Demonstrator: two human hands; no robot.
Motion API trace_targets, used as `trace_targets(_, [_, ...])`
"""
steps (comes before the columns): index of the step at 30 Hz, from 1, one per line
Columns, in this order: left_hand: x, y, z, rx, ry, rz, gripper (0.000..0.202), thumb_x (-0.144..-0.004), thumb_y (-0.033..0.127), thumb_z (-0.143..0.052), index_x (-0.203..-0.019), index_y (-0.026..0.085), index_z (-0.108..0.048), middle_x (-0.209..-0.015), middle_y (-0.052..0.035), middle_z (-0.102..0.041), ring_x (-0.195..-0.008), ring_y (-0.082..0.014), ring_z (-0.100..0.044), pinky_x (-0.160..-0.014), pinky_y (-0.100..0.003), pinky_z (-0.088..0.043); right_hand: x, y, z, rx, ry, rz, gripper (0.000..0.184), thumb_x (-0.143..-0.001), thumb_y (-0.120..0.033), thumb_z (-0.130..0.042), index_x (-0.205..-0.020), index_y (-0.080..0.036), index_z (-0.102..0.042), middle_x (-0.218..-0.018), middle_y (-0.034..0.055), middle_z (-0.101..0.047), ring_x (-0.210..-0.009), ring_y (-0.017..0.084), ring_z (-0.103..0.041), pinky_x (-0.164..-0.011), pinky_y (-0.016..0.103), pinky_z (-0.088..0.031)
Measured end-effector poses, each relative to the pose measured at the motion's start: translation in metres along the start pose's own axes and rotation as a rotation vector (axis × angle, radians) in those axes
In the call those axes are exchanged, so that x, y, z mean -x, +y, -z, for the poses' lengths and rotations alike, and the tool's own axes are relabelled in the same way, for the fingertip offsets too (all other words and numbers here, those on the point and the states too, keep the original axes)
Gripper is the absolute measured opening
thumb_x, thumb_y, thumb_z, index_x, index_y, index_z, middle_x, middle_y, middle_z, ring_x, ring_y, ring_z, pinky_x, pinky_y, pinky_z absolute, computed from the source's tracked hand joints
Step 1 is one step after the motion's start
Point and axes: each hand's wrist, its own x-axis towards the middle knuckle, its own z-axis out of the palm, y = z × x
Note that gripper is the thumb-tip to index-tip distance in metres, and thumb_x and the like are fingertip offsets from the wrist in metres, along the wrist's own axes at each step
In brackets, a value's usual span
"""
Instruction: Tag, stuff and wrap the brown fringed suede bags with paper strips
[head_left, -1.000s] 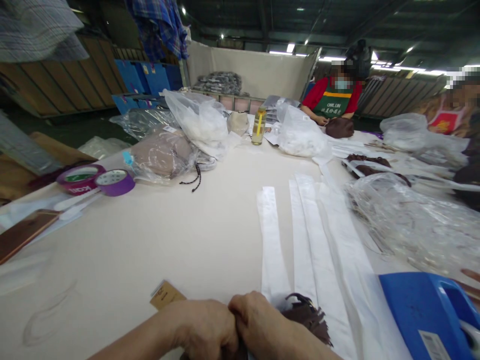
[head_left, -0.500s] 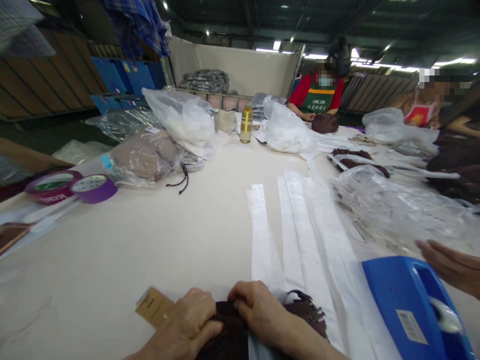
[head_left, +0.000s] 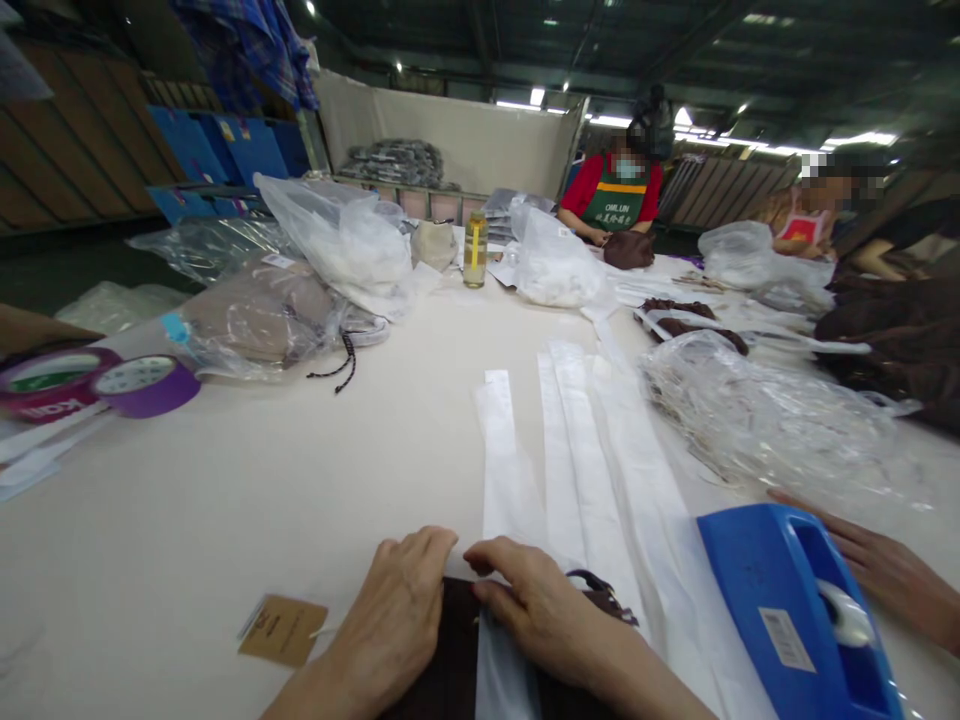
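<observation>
My left hand (head_left: 394, 620) lies flat, fingers stretched out, on a dark brown fabric piece (head_left: 450, 650) at the near edge of the white table (head_left: 315, 470). My right hand (head_left: 536, 605) rests beside it, fingers curved down onto the same brown piece and the near end of a white paper strip (head_left: 501, 470). A brown cord loop (head_left: 600, 590) pokes out behind my right hand. A kraft hang tag (head_left: 283, 630) lies just left of my left hand.
A blue tape dispenser (head_left: 795, 610) stands at the near right, with another person's hand (head_left: 892, 575) beside it. More white strips (head_left: 600, 450), clear plastic bags (head_left: 757, 420), purple tape rolls (head_left: 146, 385), a bottle (head_left: 474, 251) and two seated co-workers (head_left: 615, 195) surround the table.
My hands went from clenched together on the brown piece to spread flat over it. The other person's hand came in by the dispenser. The view shifted right.
</observation>
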Motion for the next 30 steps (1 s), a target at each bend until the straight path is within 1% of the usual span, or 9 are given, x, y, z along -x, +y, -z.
trace_targets(2, [0.001, 0.003, -0.004, 0.010, 0.033, -0.085, 0.033, -0.084, 0.010, -0.029, -0.110, 0.021, -0.046, -0.109, -0.0053, -0.055, -0.100, -0.0188, -0.048, -0.087, -0.036, -0.031, 0.014, 0.005, -0.002, 0.085, 0.071, 0.039, 0.026, -0.081, -0.014, -0.050, -0.106, -0.019, -0.057, -0.101, 0.0059, -0.062, -0.095, 0.020, -0.054, -0.084, 0.032, -0.041])
trace_targets(4, [-0.001, 0.006, -0.010, -0.044, 0.007, -0.104, 0.023, -0.087, 0.018, -0.032, -0.097, 0.021, -0.053, -0.099, -0.0044, -0.058, -0.094, -0.0207, -0.049, -0.083, -0.039, -0.032, 0.023, 0.017, -0.013, 0.158, 0.141, 0.082, 0.026, -0.080, -0.008, -0.048, -0.102, -0.018, -0.058, -0.097, 0.0061, -0.062, -0.091, 0.021, -0.054, -0.083, 0.035, -0.042])
trace_targets(9, [-0.015, 0.011, -0.022, -0.142, 0.004, 0.009, 0.018, -0.084, 0.023, -0.039, -0.077, 0.020, -0.055, -0.083, -0.0027, -0.062, -0.087, -0.0220, -0.052, -0.076, -0.039, -0.032, 0.023, 0.051, -0.040, 0.194, 0.308, 0.274, 0.033, -0.078, 0.001, -0.040, -0.102, -0.014, -0.058, -0.098, 0.0097, -0.061, -0.092, 0.019, -0.053, -0.083, 0.035, -0.045])
trace_targets(15, [-0.016, 0.012, -0.017, -0.135, 0.055, 0.060, 0.015, -0.080, 0.026, -0.042, -0.077, 0.021, -0.057, -0.082, -0.0014, -0.064, -0.087, -0.0196, -0.055, -0.076, -0.035, -0.032, 0.045, 0.032, -0.024, 0.179, 0.452, 0.421, 0.031, -0.083, -0.006, -0.037, -0.104, -0.017, -0.057, -0.104, 0.0106, -0.061, -0.099, 0.018, -0.054, -0.087, 0.034, -0.046])
trace_targets(17, [-0.013, 0.011, -0.018, -0.128, 0.065, 0.050, 0.016, -0.079, 0.027, -0.043, -0.077, 0.022, -0.058, -0.082, -0.0004, -0.065, -0.087, -0.0189, -0.055, -0.077, -0.034, -0.033, 0.063, 0.021, -0.031, 0.278, 0.398, 0.416, 0.029, -0.086, -0.017, -0.042, -0.113, -0.017, -0.054, -0.114, 0.0117, -0.059, -0.109, 0.021, -0.050, -0.096, 0.041, -0.039])
trace_targets(20, [-0.015, 0.009, -0.021, -0.130, 0.091, 0.034, 0.016, -0.078, 0.027, -0.044, -0.076, 0.023, -0.059, -0.082, 0.0001, -0.066, -0.088, -0.0191, -0.056, -0.078, -0.034, -0.034, 0.081, 0.016, -0.056, 0.476, 0.222, 0.375, 0.051, -0.084, -0.036, -0.049, -0.129, -0.013, -0.043, -0.134, 0.0155, -0.043, -0.126, 0.028, -0.035, -0.103, 0.048, -0.029])
trace_targets(24, [-0.019, 0.013, -0.015, -0.146, 0.143, 0.017, 0.014, -0.074, 0.026, -0.047, -0.071, 0.023, -0.060, -0.077, 0.0003, -0.066, -0.083, -0.0192, -0.059, -0.074, -0.032, -0.039, 0.084, 0.018, -0.069, 0.537, 0.167, 0.295, 0.063, -0.084, -0.042, -0.049, -0.137, -0.016, -0.029, -0.143, 0.0138, -0.025, -0.133, 0.026, -0.019, -0.107, 0.045, -0.021])
trace_targets(27, [0.006, 0.017, -0.002, -0.160, 0.313, 0.028, 0.020, -0.079, 0.028, -0.042, -0.086, 0.021, -0.059, -0.096, -0.0039, -0.065, -0.096, -0.0209, -0.055, -0.084, -0.036, -0.039, 0.094, 0.018, -0.065, 0.563, 0.276, 0.346, 0.057, -0.085, -0.043, -0.047, -0.134, -0.016, -0.035, -0.139, 0.0142, -0.035, -0.130, 0.026, -0.027, -0.106, 0.047, -0.023])
trace_targets(30, [0.062, 0.002, -0.005, -0.094, 0.488, 0.059, 0.027, -0.083, 0.034, -0.034, -0.096, 0.020, -0.053, -0.103, -0.0069, -0.061, -0.100, -0.0198, -0.053, -0.089, -0.035, -0.040, 0.116, 0.024, -0.079, 0.634, 0.542, 0.522, 0.050, -0.084, -0.034, -0.050, -0.130, -0.016, -0.039, -0.130, 0.0150, -0.048, -0.123, 0.028, -0.040, -0.100, 0.051, -0.033])
